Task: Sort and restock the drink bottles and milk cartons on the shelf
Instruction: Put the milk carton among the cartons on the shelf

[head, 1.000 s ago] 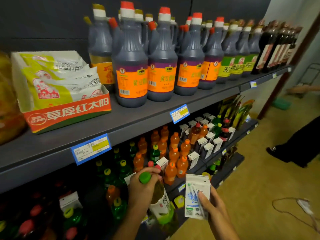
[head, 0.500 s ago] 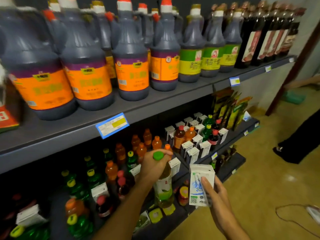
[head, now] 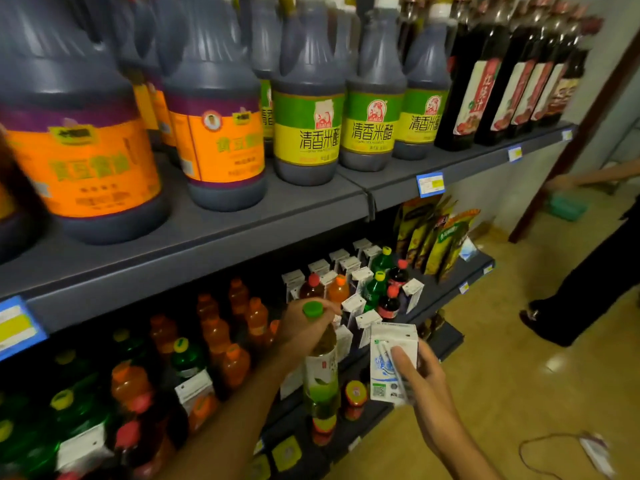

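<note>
Both hands have shifted rightward along the shelf; left hand clasps the green-capped bottle, right hand the milk carton. Crowded rows risk toppling neighbours.

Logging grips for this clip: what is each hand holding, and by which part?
The left hand grips a green-capped drink bottle by its neck, just under the cap. The right hand holds a white milk carton by its side.

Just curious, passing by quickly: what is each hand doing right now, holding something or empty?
Left hand: fingers gripping the neck of a green-capped tea bottle.
Right hand: holding a white milk carton.
</note>
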Demonstrator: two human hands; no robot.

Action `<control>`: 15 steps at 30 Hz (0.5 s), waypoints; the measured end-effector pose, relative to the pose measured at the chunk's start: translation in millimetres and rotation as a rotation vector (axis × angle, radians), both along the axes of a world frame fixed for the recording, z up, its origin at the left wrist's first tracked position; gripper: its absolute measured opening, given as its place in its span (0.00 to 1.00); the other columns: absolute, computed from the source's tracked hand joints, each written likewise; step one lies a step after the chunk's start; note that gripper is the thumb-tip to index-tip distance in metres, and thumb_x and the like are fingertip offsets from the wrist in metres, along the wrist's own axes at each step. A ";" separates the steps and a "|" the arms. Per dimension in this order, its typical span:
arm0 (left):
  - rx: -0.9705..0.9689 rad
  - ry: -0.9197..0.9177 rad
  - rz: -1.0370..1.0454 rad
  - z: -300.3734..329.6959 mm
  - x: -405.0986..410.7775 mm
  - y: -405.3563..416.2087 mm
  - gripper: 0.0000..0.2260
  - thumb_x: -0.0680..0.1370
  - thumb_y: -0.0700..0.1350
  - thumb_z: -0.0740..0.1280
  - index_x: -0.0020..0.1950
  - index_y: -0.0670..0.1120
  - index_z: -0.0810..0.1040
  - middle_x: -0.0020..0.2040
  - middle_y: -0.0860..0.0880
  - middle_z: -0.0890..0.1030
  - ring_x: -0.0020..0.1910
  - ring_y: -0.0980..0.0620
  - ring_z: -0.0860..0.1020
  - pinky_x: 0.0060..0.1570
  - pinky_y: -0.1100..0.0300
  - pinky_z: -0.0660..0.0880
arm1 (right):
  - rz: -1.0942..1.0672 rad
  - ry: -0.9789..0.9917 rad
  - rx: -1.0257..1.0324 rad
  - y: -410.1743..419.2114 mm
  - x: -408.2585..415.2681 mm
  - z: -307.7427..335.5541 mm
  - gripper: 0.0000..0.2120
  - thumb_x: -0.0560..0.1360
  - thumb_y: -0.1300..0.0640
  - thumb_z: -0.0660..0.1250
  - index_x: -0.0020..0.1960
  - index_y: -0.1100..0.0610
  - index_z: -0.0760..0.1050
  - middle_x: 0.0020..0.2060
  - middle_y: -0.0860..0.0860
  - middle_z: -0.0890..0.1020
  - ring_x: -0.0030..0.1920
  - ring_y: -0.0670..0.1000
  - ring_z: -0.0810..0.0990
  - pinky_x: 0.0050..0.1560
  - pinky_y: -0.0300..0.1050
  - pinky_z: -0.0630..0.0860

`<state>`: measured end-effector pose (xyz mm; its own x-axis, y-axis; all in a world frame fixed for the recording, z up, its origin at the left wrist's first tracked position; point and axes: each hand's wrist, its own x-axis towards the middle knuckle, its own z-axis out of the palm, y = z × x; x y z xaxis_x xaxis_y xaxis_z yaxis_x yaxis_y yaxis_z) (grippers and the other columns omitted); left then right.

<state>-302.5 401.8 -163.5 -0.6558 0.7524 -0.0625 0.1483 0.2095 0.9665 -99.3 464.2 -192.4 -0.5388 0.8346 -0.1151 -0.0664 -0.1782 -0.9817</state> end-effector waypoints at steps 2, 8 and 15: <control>-0.050 -0.051 0.040 -7.1 -6.4 26.8 0.05 0.77 0.44 0.69 0.44 0.51 0.84 0.52 0.52 0.84 0.50 0.55 0.80 0.47 0.60 0.77 | 0.015 -0.011 -0.001 30.5 -3.9 -1.3 0.22 0.66 0.45 0.72 0.59 0.50 0.78 0.49 0.52 0.86 0.48 0.57 0.86 0.47 0.58 0.83; -0.066 -0.406 0.209 -24.1 -32.7 64.7 0.05 0.77 0.45 0.68 0.50 0.48 0.84 0.54 0.43 0.83 0.54 0.43 0.80 0.60 0.45 0.76 | 0.082 -0.023 -0.036 97.0 -15.5 -8.5 0.20 0.64 0.41 0.73 0.55 0.44 0.80 0.49 0.51 0.86 0.49 0.55 0.86 0.47 0.56 0.84; 0.100 -0.641 0.239 -33.9 -51.6 82.8 0.11 0.80 0.40 0.61 0.56 0.41 0.80 0.58 0.40 0.82 0.52 0.41 0.82 0.52 0.50 0.79 | 0.167 -0.015 -0.076 157.9 -31.5 -22.2 0.22 0.66 0.45 0.71 0.59 0.49 0.78 0.51 0.51 0.86 0.51 0.56 0.85 0.48 0.57 0.83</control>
<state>-354.0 484.5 -197.4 -0.6608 0.6142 -0.4314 -0.4982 0.0709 0.8641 -130.8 622.1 -214.5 -0.6666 0.7225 -0.1833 -0.0152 -0.2591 -0.9657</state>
